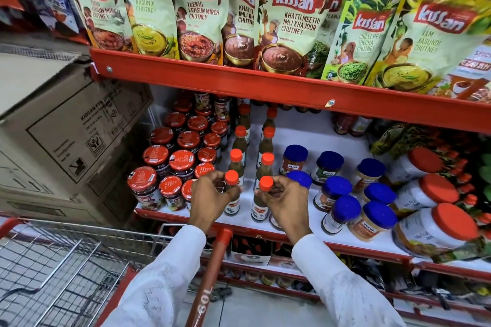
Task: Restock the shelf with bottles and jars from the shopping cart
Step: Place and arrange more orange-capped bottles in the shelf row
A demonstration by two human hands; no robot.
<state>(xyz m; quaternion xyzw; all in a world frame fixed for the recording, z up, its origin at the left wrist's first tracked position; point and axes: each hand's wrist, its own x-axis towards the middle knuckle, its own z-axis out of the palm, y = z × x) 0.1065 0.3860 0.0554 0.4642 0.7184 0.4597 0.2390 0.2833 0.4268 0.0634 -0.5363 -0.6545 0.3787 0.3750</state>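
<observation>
Both hands are at the front edge of the white shelf (pixel 292 138), each holding one bottle by the neck. The left hand (pixel 210 198) has its grip pinched around the left bottle (pixel 231 203) just under its orange cap; the right hand (pixel 285 202) has its grip pinched likewise on the right bottle (pixel 259 207). Both bottles stand upright, side by side but apart, at the head of two rows of matching orange-capped bottles (pixel 240 138) running back into the shelf; whether their bases rest on the shelf cannot be told. Red-lidded jars (pixel 182 159) are packed just left of the rows, and blue-lidded jars (pixel 342 186) stand to the right, some tilted. Large red-lidded tubs (pixel 435 225) lie on their sides at far right. Chutney pouches (pixel 292 16) line the red shelf above. The wire shopping cart (pixel 53 268) sits lower left, its red handle (pixel 210 276) between the white sleeves. A cardboard box (pixel 66 135) rests left of the shelf.
</observation>
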